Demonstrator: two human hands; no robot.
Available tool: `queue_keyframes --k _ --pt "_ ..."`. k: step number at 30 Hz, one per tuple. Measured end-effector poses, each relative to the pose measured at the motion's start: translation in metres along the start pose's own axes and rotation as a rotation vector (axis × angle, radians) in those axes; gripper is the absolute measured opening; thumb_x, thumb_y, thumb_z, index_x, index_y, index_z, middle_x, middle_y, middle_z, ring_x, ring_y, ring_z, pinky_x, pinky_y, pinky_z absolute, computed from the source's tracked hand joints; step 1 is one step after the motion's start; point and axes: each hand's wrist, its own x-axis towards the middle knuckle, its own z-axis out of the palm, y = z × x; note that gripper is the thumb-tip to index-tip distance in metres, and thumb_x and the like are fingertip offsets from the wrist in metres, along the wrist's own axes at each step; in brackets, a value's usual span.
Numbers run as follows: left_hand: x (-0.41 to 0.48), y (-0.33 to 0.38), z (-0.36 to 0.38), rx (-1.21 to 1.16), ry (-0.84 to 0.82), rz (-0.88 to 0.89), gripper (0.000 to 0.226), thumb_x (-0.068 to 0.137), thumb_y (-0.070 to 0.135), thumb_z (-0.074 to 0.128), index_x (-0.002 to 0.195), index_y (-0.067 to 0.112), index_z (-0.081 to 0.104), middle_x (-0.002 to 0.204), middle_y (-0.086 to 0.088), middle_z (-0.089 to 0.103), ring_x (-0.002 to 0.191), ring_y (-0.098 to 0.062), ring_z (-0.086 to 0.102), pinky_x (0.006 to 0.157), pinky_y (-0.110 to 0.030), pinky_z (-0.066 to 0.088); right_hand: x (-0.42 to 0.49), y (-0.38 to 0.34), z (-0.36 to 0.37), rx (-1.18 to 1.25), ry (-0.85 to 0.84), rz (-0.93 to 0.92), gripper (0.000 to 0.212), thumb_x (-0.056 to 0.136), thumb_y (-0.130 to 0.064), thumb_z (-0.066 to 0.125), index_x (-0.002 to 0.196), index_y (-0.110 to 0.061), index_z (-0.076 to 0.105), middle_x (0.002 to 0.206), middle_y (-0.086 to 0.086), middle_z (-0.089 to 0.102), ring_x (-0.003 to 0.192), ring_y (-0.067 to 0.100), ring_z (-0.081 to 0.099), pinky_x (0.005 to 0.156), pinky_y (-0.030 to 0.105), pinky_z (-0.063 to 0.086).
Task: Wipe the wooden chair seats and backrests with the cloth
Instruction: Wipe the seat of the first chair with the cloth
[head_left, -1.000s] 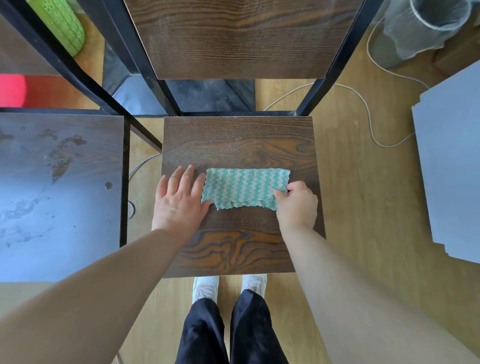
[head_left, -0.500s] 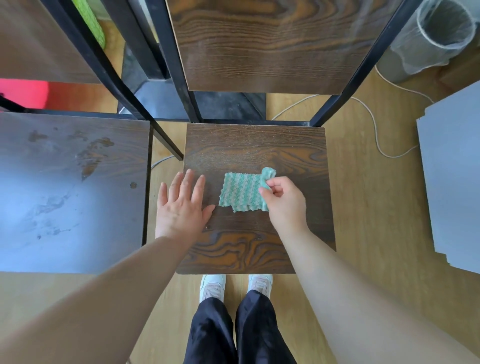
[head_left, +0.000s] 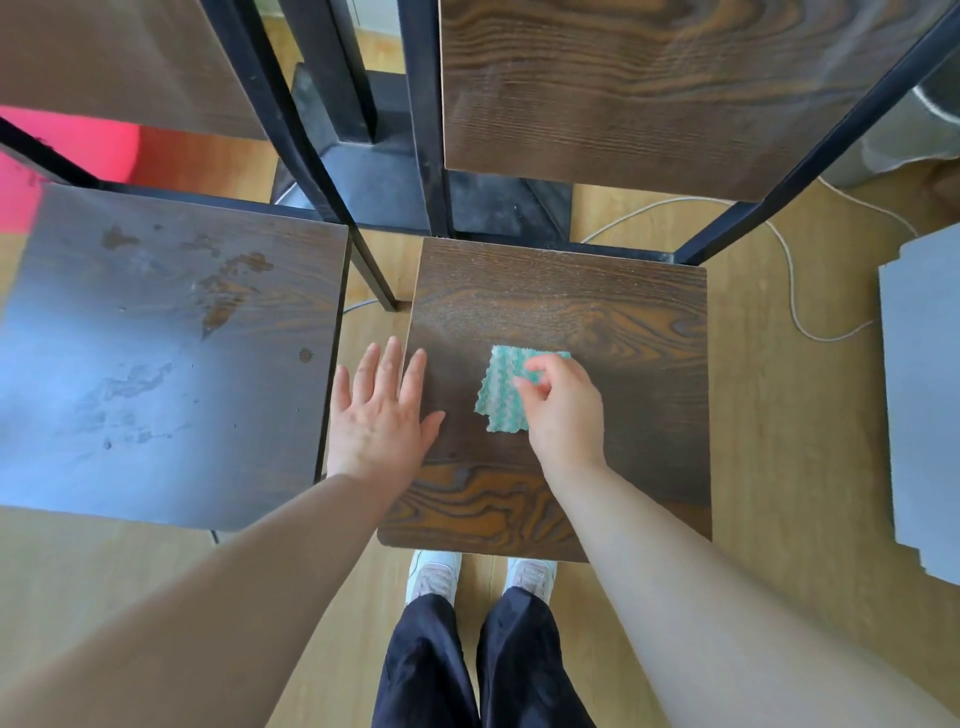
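Two wooden chair seats sit side by side. On the right seat (head_left: 597, 312), the right hand (head_left: 563, 410) pinches the folded green cloth (head_left: 501, 392) with curled fingers; the left hand (head_left: 376, 415) lies flat at its left edge, fingers spread.

Downward head view. At centre, a wooden chair seat (head_left: 623, 312) bears a green-and-white cloth (head_left: 498, 400), whose upper edge is pinched by the right hand (head_left: 566, 415). The left hand (head_left: 382, 415), fingers straight and spread, lies over the seat's 9 o'clock edge. Backrest (head_left: 649, 88) at 12 o'clock; a second, smeared seat (head_left: 156, 364) at 9 o'clock; white cable (head_left: 792, 291) and grey panel (head_left: 919, 389) at 3 o'clock; white shoes (head_left: 434, 574) at 6 o'clock.
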Motion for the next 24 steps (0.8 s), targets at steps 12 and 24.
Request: queue_keyframes --k 12,24 --pt "0.007 -0.017 0.003 -0.011 0.000 -0.030 0.071 0.099 0.059 0.026 0.158 0.025 0.005 0.166 -0.007 0.004 0.153 -0.029 0.001 0.123 -0.052 0.005 0.014 0.001 0.022 -0.233 -0.012 -0.225 0.029 0.098 -0.022 0.056 0.124 -0.018 0.066 0.117 -0.002 0.064 0.100 0.022 0.064 0.081 0.034 0.054" --pt "0.046 -0.049 -0.021 -0.048 0.071 -0.103 0.070 0.097 0.059 0.018 0.157 0.026 0.006 0.166 -0.006 0.005 0.152 -0.029 0.003 0.123 -0.052 0.007 0.121 -0.116 0.039 -0.241 0.008 -0.392 0.027 0.099 -0.026 0.053 0.121 -0.014 0.065 0.108 0.005 0.056 0.090 0.026 0.061 0.074 0.038 0.053"
